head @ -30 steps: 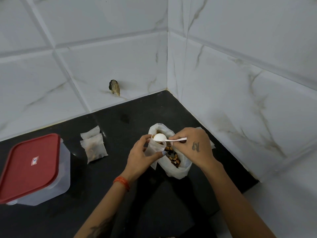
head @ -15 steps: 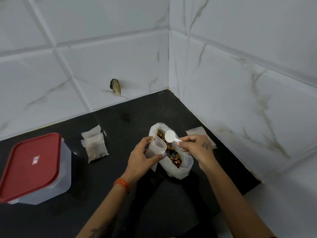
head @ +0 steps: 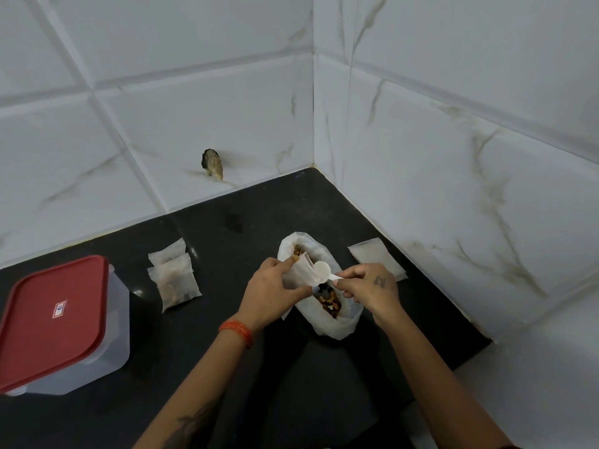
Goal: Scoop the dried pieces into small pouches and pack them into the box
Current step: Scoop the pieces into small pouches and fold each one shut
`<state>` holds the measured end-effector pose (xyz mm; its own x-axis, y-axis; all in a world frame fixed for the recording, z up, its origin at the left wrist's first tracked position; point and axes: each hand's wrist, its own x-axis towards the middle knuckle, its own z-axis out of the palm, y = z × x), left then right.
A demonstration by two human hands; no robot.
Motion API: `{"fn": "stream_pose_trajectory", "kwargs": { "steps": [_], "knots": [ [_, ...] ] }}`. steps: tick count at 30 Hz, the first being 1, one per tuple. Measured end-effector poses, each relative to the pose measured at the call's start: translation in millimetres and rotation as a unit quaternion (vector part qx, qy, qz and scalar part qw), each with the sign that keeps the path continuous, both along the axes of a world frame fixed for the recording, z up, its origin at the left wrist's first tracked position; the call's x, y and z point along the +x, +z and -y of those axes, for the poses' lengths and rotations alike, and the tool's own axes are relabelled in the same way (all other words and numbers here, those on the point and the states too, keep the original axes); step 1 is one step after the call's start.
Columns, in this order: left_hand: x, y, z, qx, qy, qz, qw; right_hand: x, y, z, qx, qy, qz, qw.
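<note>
A large translucent bag [head: 330,324] of mixed dried pieces stands open on the black counter. My left hand [head: 269,291] holds a small translucent pouch [head: 299,270] open just above the bag's left side. My right hand [head: 372,286] pinches the handle of a white plastic spoon [head: 321,270], whose bowl sits at the pouch's mouth. Two filled pouches [head: 175,281] lie to the left. A clear box with a red lid [head: 55,319], shut, stands at the far left.
Flat empty pouches [head: 376,254] lie by the right wall behind my right hand. White tiled walls close the corner at the back and right. A hole with a brown plug [head: 212,163] marks the back wall. The black counter [head: 227,384] ends at the lower right.
The spoon tipped at the pouch, lifted away over the bag, and now its bowl is back at the pouch's mouth. My left hand keeps the pouch in place.
</note>
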<state>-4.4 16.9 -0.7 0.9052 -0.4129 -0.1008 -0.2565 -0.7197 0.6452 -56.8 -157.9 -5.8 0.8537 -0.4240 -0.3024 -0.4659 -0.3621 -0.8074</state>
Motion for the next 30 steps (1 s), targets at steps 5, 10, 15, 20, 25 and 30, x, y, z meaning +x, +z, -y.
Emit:
{"fn": "stream_pose_trajectory", "kwargs": {
  "steps": [5,10,15,20,25,30],
  "knots": [
    [0.4,1.8,2.4,0.013,-0.008,-0.009,1.000,-1.0,-3.3,1.6,-0.003,0.009,0.007,1.000],
    [-0.4,3.6,0.3,-0.005,-0.004,-0.018,1.000,0.9,-6.8,2.4,-0.017,0.007,-0.006,1.000],
    [-1.2,4.0,-0.4,-0.043,-0.002,-0.034,0.998,2.2,-8.9,2.3,-0.021,0.017,-0.008,1.000],
    [-3.3,1.3,-4.9,-0.089,0.025,-0.026,0.995,3.2,-13.1,2.6,-0.036,0.011,-0.004,0.999],
    [-6.4,-8.8,-18.9,-0.114,0.083,-0.025,0.990,1.3,-14.2,-2.0,-0.170,0.026,-0.003,0.985],
    [-12.4,-20.9,-23.9,-0.148,0.109,-0.106,0.977,1.0,-18.8,-21.8,-0.333,0.123,0.017,0.935]
  ]
}}
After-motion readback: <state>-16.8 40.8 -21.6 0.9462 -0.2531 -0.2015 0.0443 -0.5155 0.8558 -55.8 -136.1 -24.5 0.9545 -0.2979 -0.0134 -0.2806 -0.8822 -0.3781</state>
